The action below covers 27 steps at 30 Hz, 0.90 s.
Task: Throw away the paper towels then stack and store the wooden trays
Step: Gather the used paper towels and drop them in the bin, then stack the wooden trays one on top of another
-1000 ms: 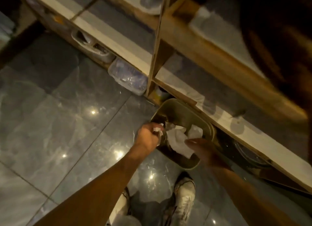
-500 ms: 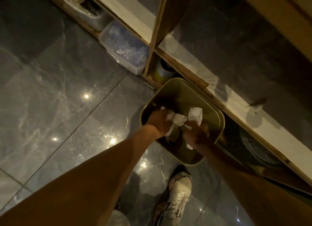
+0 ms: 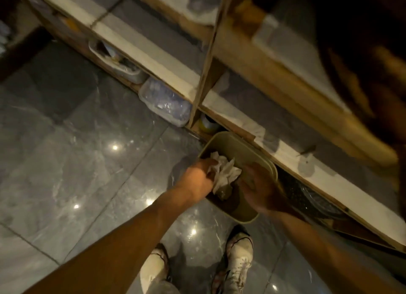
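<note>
Crumpled white paper towels [image 3: 225,172] sit in the mouth of an olive-green bin [image 3: 222,137] on the floor under the shelves. My left hand [image 3: 197,177] is at the bin's left rim, its fingers curled into the towels. My right hand [image 3: 259,188] hangs over the bin's right side with fingers spread and no towel visible in it. Darker waste lies deeper in the bin. No wooden tray is clearly in view.
A wooden shelf unit [image 3: 204,74] with pale boards runs diagonally above the bin. Clear plastic containers [image 3: 164,102] and a yellow-topped jar [image 3: 207,124] stand under it. My two white shoes [image 3: 238,263] stand on the glossy grey tile floor [image 3: 77,162].
My right hand has let go of its towel and opened over the bin. The towels have bunched toward my left hand. The view has tilted back up toward the shelves.
</note>
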Available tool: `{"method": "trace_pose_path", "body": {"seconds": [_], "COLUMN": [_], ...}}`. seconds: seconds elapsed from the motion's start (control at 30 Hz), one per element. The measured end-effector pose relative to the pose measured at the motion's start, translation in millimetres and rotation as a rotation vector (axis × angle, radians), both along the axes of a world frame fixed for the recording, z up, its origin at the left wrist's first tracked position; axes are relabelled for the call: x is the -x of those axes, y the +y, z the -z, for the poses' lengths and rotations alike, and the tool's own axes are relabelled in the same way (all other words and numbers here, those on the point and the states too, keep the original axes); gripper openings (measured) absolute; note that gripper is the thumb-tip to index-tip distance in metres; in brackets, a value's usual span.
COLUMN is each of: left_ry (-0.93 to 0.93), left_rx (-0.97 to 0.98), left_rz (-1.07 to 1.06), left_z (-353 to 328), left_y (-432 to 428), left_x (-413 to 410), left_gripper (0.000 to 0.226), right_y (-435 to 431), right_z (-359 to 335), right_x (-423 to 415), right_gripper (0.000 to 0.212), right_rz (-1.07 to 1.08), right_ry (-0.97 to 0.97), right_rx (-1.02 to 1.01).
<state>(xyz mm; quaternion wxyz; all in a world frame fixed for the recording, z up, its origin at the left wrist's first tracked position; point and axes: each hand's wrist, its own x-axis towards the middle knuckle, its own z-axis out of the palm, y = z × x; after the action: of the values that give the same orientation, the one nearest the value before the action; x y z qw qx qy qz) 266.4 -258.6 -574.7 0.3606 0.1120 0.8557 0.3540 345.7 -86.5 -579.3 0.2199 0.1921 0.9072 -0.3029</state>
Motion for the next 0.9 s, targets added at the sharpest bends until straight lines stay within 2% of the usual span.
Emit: {"method": "trace_pose_path", "body": {"seconds": [0.03, 0.13, 0.3, 0.37, 0.47, 0.6, 0.7, 0.9], "left_ry": [-0.047, 0.041, 0.232, 0.327, 0.373, 0.392, 0.442, 0.577], "left_rx": [-0.009, 0.084, 0.287, 0.387, 0.456, 0.417, 0.346, 0.279], "left_rz": [0.010, 0.064, 0.233, 0.250, 0.232, 0.154, 0.112, 0.249], "left_z": [-17, -76, -216, -273, -355, -444, -501, -582], "left_y": [-8, -42, -105, -130, -163, -189, -190, -150], "left_x": [5, 15, 31, 38, 41, 39, 31, 19], "left_gripper": [0.022, 0.033, 0.041, 0.045, 0.052, 0.061, 0.063, 0.062], "right_y": [-4, -27, -74, -91, -108, -118, -110, -63], "right_z": [-17, -83, -239, -300, -379, -467, -526, -606], "right_x": [3, 12, 28, 34, 36, 26, 13, -16], "right_gripper": [0.049, 0.055, 0.053, 0.055, 0.061, 0.066, 0.065, 0.069], "right_rz": [0.023, -0.026, -0.195, -0.243, -0.318, -0.363, -0.352, -0.227], "right_ry": [-0.085, -0.253, -0.100, -0.019, 0.082, 0.172, 0.194, 0.261], "right_rx": [-0.015, 0.017, -0.040, -0.046, -0.112, -0.282, -0.325, -0.406]}}
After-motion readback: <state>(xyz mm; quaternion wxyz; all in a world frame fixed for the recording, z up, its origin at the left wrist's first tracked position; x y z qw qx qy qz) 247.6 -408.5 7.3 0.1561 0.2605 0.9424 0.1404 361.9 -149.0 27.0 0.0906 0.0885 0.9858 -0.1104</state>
